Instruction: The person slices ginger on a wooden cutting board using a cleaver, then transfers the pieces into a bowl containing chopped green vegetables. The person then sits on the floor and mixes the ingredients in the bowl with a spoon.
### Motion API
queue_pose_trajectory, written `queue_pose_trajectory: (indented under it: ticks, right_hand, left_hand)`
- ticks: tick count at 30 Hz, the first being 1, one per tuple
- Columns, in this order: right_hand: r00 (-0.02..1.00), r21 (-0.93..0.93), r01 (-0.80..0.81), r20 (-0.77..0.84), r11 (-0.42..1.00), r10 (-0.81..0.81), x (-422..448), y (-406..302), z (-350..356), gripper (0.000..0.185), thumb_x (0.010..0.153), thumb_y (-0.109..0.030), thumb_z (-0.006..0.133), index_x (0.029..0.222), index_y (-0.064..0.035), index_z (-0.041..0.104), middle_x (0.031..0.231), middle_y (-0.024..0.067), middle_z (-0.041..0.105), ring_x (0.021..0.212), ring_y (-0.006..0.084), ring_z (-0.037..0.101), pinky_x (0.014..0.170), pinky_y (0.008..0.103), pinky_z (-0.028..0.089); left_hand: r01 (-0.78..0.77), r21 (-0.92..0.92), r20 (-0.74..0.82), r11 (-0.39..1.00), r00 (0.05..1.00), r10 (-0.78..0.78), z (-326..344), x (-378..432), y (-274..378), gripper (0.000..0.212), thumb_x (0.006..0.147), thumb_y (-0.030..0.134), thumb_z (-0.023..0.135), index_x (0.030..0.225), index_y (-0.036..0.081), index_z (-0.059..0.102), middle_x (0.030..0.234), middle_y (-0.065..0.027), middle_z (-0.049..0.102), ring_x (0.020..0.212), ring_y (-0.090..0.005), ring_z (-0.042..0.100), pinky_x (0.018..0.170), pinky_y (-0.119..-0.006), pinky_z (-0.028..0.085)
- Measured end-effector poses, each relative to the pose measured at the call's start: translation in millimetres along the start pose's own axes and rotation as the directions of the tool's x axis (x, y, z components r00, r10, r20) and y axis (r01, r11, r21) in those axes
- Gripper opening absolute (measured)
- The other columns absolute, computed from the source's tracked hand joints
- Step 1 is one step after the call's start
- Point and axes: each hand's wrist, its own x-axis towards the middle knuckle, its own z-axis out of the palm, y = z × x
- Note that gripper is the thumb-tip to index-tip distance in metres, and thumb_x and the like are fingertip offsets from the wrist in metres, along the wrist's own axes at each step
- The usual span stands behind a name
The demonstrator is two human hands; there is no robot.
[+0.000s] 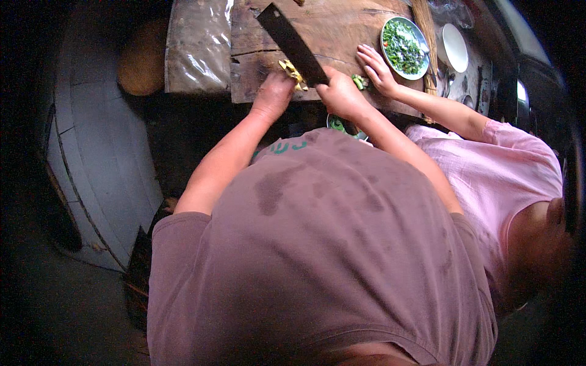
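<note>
My right hand (342, 96) is closed around the handle of a cleaver (295, 43). Its broad dark blade slants up and left over the wooden chopping board (339, 27). Close to the blade's left side lie pale yellow cut pieces (293, 73), perhaps ginger. My left hand (274, 94) is curled at the board's near edge, right against these pieces. Its fingertips are hidden, so whether it grips any piece cannot be seen. A few short green vegetable pieces (359, 82) rest on the board to the right of my right hand.
Another person's hand (377, 71) lies flat on the board at the right. Beyond it stands a plate of chopped greens (405, 48). Farther right are a bundle of straw-like stalks (423, 20) and a white bowl (454, 48). Clear plastic sheeting (199, 45) covers the surface at left.
</note>
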Motion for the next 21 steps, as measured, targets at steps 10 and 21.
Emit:
queue_pose_trajectory:
  ticks: [10, 21]
  right_hand:
    - [0.998, -0.086, -0.054, -0.043, 0.995, 0.051, -9, 13, -15, 0.031, 0.078, -0.014, 0.055, 0.105, 0.0020, 0.054, 0.072, 0.0192, 0.061, 0.070, 0.0278, 0.063, 0.064, 0.0375, 0.048]
    - [0.990, -0.333, 0.111, 0.122, 0.936, -0.074, -21, 5, -28, 0.019, 0.071, -0.012, 0.058, 0.082, 0.0014, 0.051, 0.074, 0.0253, 0.060, 0.076, 0.0410, 0.060, 0.067, 0.0475, 0.046]
  left_hand:
    - [0.113, 0.046, -0.011, 0.993, 0.994, -0.113, -22, 17, 5, 0.012, 0.075, 0.012, 0.062, 0.086, 0.008, 0.061, 0.082, -0.0101, 0.060, 0.081, -0.0305, 0.058, 0.075, -0.039, 0.048]
    - [-0.125, 0.184, -0.197, 0.975, 0.967, 0.161, -133, 63, 36, 0.048, 0.063, 0.012, 0.073, 0.105, 0.016, 0.052, 0.112, -0.0041, 0.052, 0.114, -0.0280, 0.045, 0.102, -0.045, 0.027]
